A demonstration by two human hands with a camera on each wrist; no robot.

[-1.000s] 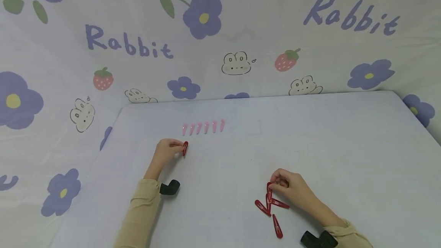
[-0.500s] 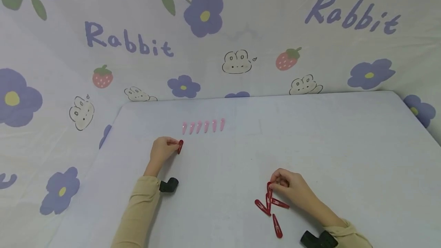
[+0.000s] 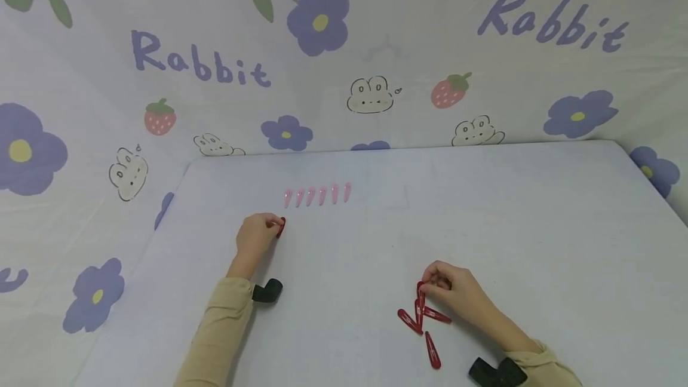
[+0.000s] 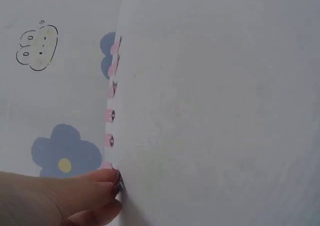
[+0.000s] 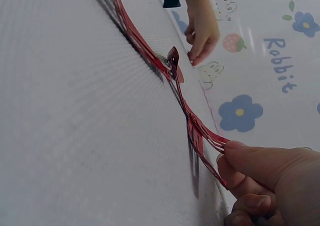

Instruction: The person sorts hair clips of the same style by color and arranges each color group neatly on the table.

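In the head view my left hand (image 3: pixel 255 237) pinches a dark red snap hair clip (image 3: pixel 281 227) just below the left end of a row of pink hair clips (image 3: pixel 310 196). The left wrist view shows its fingertips (image 4: pixel 109 175) on that clip, which is mostly hidden there. My right hand (image 3: pixel 457 291) pinches the upper end of another red hair clip (image 3: pixel 421 292) at a small cluster. Several more red clips lie around it, some overlapping: one slants left (image 3: pixel 409 321), one points right (image 3: pixel 438 315), one lies nearest me (image 3: pixel 432 350).
Everything lies on a white tabletop (image 3: pixel 333 291). Behind it hangs a white cloth (image 3: pixel 398 34) printed with flowers, rabbits and strawberries. Black wrist cameras sit on the left (image 3: pixel 267 291) and right (image 3: pixel 497 372) sleeves.
My left hand with its red clip has shifted slightly left, to below the leftmost pink clip, and the clip is lower at the table. The right hand has stayed in place.
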